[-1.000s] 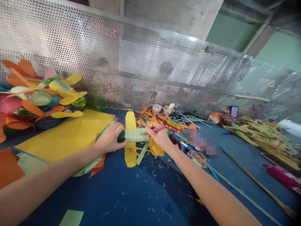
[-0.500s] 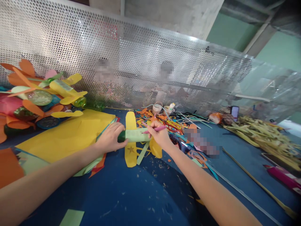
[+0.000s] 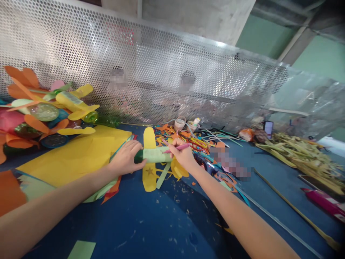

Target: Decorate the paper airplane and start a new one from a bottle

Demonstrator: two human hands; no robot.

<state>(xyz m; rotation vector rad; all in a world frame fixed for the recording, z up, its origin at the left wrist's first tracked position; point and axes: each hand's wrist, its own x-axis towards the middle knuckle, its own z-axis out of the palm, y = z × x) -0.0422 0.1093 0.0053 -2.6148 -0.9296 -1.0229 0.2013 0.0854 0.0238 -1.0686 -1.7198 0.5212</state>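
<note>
Green paper-wrapped bottle (image 3: 153, 154) is held by left grip (image 3: 128, 157); one pink pen (image 3: 183, 146), by right grip (image 3: 182, 157). Two cups (image 3: 179, 125) are noted, contents unclear.

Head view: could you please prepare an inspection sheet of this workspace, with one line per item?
Surface: blue table, flecked with small bits.
Job's things: dark green bottle with pale green paper wrap; yellow wing-like pieces, one marked with a star; pink pen.
Clutter: colourful paper scraps beyond the right hand; yellow sheets at left.
Hands: left hand grips the bottle's end; right hand holds the pen, tip at the wrap.
Cables: cannot tell; thin strands lie among the scraps.
Surroundings: perforated screen behind the table.
</note>
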